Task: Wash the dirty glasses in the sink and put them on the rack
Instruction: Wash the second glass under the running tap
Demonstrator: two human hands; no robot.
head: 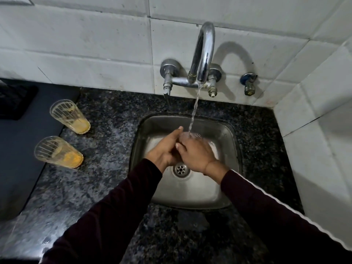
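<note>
— Counting glasses: how many?
— Two dirty glasses on the granite counter (114, 119), far glass (70, 116) and near glass (58, 151), each holding orange dregs.
— And the sink (231, 141)?
— Left hand (164, 149) and right hand (194, 151) clasp together under one tap's (202, 54) stream (194, 111); whether they hold something clear, I cannot tell.

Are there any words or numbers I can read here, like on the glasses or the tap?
None. The two glasses carry only ribbed lines and orange residue, the tap is plain metal, and the wall tiles are blank.
</note>
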